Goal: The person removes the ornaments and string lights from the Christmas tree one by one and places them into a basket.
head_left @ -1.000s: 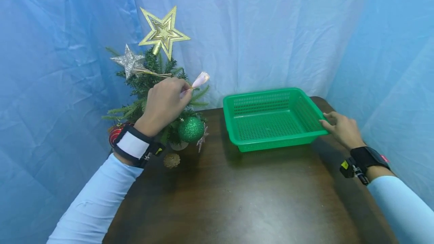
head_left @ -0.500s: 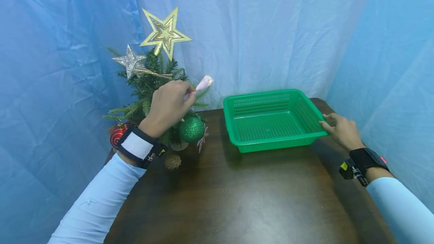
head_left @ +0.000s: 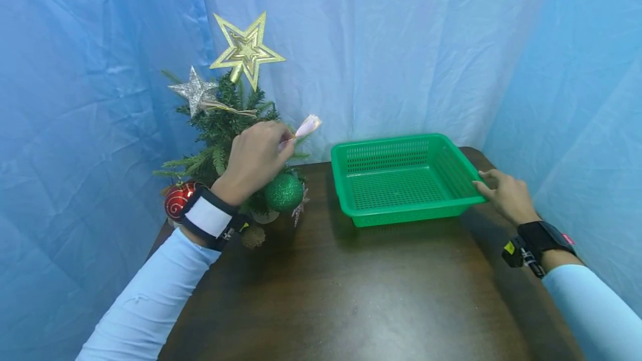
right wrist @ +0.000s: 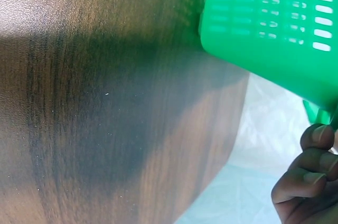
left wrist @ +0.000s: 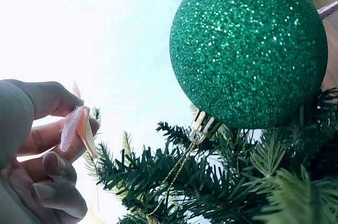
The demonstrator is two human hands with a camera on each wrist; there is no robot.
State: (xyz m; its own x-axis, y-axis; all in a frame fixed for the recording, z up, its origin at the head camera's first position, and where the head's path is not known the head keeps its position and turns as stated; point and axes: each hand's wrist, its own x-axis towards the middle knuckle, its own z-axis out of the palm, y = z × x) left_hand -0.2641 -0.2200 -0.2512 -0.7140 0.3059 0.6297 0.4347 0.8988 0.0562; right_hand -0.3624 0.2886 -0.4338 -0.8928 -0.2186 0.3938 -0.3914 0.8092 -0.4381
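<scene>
My left hand (head_left: 261, 152) pinches a pale pink bow (head_left: 308, 125) between thumb and fingers, in front of the tree's right side. In the left wrist view the bow (left wrist: 79, 129) shows two folded pink ends, its middle hidden by the fingertips. Behind that hand stands a small Christmas tree (head_left: 220, 146), with a glittery green ball (head_left: 284, 192) hanging just below the hand. With its thumb over the rim, my right hand (head_left: 509, 196) grips the right side of a green plastic basket (head_left: 401, 217). In the right wrist view its curled fingers (right wrist: 311, 176) lie beneath the rim.
A gold star (head_left: 246, 52) tops the tree, with a silver star (head_left: 194, 92) beside it. A red ball (head_left: 178, 200) hangs low on the left, near a pine cone (head_left: 253, 236). Blue cloth (head_left: 391, 43) closes off the back and sides of the dark wooden table (head_left: 361, 294).
My left hand has drifted a little right and down, carrying the pink bow along. The right hand keeps its grip on the basket, and the basket has hardly moved.
</scene>
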